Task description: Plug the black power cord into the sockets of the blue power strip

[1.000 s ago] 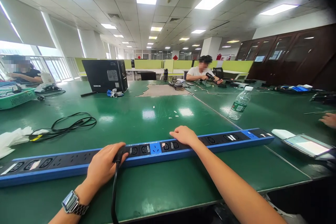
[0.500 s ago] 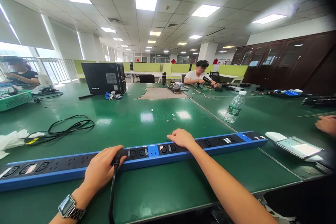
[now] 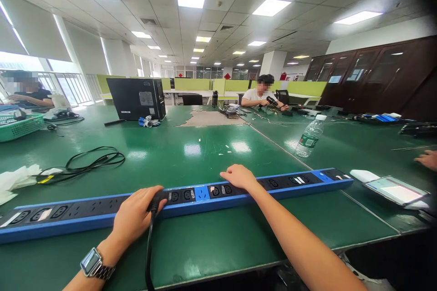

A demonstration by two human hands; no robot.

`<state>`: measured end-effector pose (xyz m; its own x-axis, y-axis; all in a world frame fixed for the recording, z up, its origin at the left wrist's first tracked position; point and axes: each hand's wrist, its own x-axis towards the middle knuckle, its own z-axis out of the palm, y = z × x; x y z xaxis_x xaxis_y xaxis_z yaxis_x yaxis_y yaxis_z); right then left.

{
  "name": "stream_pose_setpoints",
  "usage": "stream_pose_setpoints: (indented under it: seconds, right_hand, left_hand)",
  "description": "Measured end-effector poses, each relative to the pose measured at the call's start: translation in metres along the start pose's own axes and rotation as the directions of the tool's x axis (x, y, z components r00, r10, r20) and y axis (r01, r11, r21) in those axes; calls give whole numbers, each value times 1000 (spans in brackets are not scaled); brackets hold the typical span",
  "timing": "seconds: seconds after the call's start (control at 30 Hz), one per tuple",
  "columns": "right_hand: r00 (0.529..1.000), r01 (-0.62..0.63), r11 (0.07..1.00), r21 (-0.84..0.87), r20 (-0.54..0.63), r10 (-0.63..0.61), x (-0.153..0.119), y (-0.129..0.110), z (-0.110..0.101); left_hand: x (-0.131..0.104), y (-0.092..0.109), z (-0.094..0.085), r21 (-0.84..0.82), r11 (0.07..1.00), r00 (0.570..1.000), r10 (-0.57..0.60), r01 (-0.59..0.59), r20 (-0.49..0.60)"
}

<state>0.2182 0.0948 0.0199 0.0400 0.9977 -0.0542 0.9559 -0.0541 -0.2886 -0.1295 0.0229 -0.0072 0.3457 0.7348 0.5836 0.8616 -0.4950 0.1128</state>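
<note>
A long blue and black power strip (image 3: 201,193) runs across the near part of the green table, with rows of sockets facing up. My left hand (image 3: 138,209), with a watch at the wrist, is closed around a black plug (image 3: 155,202) at the strip's top. From that plug a thick black cord (image 3: 149,250) drops over the near table edge. Whether the plug's pins are fully in a socket is hidden. Right of the blue socket, my right hand (image 3: 240,178) is wrapped over the strip, fingertips hidden behind its far side, thumb stretched leftward.
A coiled black cable (image 3: 95,163) and white tissue (image 3: 20,182) lie left. A water bottle (image 3: 310,136) and a phone (image 3: 398,190) stand right. Farther back are a computer case (image 3: 136,100) and a green basket (image 3: 23,127). Another person's hand (image 3: 426,160) shows at the right edge.
The whole view has shifted slightly, with objects a little to the right and up. Both hands keep their places on the plug and the power strip.
</note>
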Motion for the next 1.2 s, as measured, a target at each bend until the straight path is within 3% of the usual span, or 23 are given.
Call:
stream_pose_setpoints:
  seconds: [0.23,0.33,0.43,0.57,0.73,0.93,1.1,1.2]
  right_hand:
    - [1000,5,1000,10,3,-5,1,1,0]
    - [1000,10,1000,16,1,-10,2,2,1]
    - [1000,16,1000,20,-5,-16,2,2,1]
    - [1000,11,1000,21,-13,-11,1,2,1]
    - [999,27,1000,12,-21,-27,2,2,2]
    - [999,27,999,19,-23,-27,0,1,1]
    - [999,26,999,26,-24,-26,-1,1,1]
    - [999,27,999,27,-25,-27,0,1,1]
  left_hand:
    - [-1,-4,2,-64,998,1000,-14,13,-12]
    - [1,-5,0,-162,985,990,-85,67,-110]
    - [12,7,2,-266,957,972,-167,119,-167]
    - [38,50,15,-326,939,994,-102,111,44]
    - [61,97,29,-324,935,968,-66,144,241]
    - [64,103,26,-243,940,942,-164,239,292]
    - [63,102,23,-323,923,943,-100,207,319]
    - [63,104,26,-293,931,944,-125,219,307]
